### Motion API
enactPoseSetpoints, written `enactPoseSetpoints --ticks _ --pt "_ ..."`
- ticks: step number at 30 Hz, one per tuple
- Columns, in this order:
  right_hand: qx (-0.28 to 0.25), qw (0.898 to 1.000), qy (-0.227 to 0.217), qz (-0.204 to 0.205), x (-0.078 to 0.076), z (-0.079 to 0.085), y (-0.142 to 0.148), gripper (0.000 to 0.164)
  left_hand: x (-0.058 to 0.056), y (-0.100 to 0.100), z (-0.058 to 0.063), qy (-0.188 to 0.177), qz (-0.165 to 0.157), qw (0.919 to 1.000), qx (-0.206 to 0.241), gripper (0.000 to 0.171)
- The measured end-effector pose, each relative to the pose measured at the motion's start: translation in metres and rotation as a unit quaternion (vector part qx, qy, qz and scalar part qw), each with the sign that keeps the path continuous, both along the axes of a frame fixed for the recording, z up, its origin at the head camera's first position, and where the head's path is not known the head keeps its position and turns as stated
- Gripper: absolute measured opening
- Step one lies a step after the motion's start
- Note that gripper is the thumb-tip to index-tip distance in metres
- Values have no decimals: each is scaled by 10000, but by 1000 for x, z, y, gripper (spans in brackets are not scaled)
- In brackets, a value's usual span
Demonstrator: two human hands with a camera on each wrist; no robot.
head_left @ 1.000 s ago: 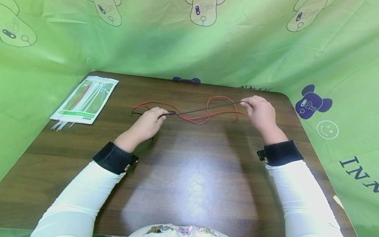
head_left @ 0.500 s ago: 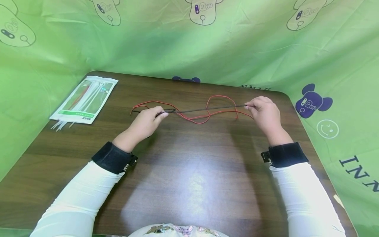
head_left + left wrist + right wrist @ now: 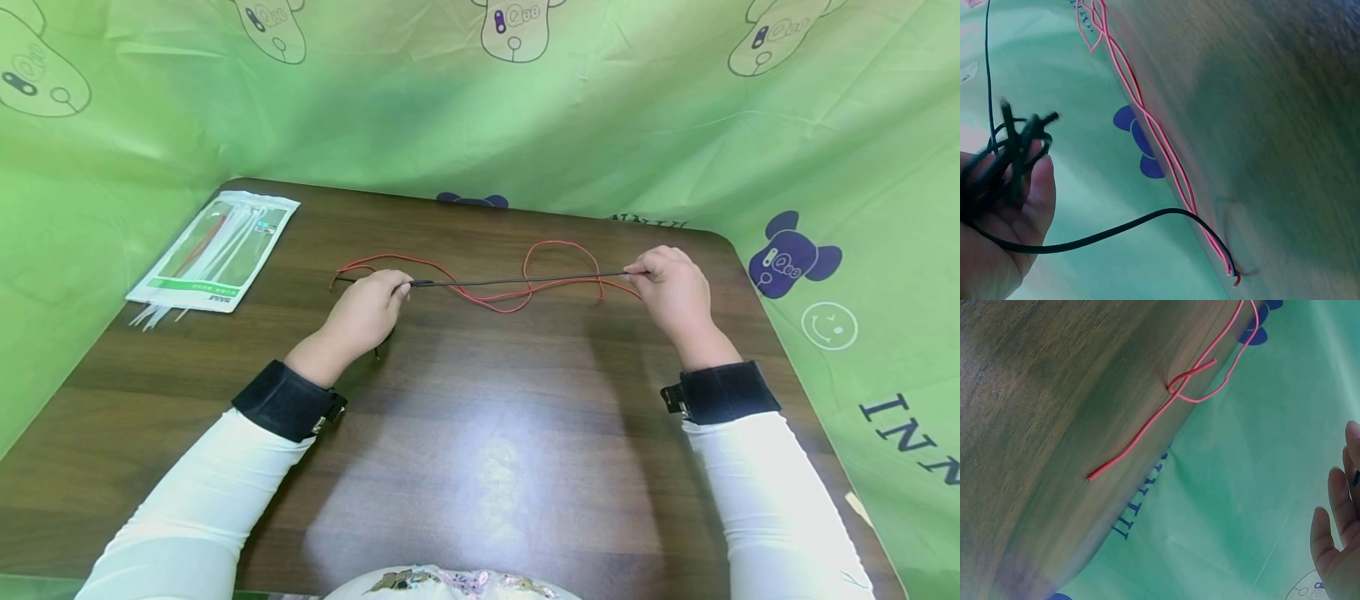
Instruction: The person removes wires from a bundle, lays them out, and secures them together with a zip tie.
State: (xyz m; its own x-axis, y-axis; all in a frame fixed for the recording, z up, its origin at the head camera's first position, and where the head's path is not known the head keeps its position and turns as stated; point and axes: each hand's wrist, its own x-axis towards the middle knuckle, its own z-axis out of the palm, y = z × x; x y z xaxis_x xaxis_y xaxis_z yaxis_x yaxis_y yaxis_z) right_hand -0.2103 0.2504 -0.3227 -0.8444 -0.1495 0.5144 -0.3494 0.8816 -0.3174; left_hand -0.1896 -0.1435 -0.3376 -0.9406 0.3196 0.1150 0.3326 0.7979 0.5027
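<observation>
A thin black wire (image 3: pixel 517 280) is stretched nearly straight between both hands, over the red wire (image 3: pixel 502 312). My left hand (image 3: pixel 362 315) grips a bunch of it; in the left wrist view the coiled black bundle (image 3: pixel 1013 147) fills the fingers, and one strand runs down to the red wire's end. With thumb and fingers, my right hand (image 3: pixel 672 296) pinches the far end of the black strand. Lying loosely across the back of the table, the red wire makes loops, and one bare end shows in the right wrist view.
A white and green bag (image 3: pixel 213 250) of cable ties lies at the table's left, with several tie ends sticking out of its lower edge. Behind and beside the brown table (image 3: pixel 480 400) hangs a green printed cloth (image 3: pixel 390 108).
My right hand has shifted a little to the right and toward me, pulling the black wire along. A black loop beside the left hand has drawn in, and the strand lies straighter.
</observation>
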Motion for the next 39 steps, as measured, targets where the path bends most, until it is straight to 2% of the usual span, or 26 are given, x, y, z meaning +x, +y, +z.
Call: enactPoseSetpoints --ticks 8,14,18,20,26,33,39 --pt "-17 10000 26 -14 -2 -1 0 6 1 1 -1 102 221 9994 -248 27" --pt "-6 9999 -50 -104 0 -2 2 7 2 -2 -4 388 301 9975 -512 27" --pt "-26 9998 -115 -133 0 -4 4 6 0 -4 -7 569 101 9971 -499 19" --pt "-27 9998 -126 -157 -1 -5 5 6 0 -6 -7 592 -2 9972 -453 22" --pt "-153 9990 -211 -357 -1 -7 11 4 0 -16 -10 404 -38 9985 -374 23" --pt "-184 9991 -291 -239 -2 -9 13 4 -1 -23 -11 479 -319 9955 -759 39" --pt "-148 9991 -296 -266 -2 -8 14 4 -2 -26 -14 713 -451 9917 -969 21"
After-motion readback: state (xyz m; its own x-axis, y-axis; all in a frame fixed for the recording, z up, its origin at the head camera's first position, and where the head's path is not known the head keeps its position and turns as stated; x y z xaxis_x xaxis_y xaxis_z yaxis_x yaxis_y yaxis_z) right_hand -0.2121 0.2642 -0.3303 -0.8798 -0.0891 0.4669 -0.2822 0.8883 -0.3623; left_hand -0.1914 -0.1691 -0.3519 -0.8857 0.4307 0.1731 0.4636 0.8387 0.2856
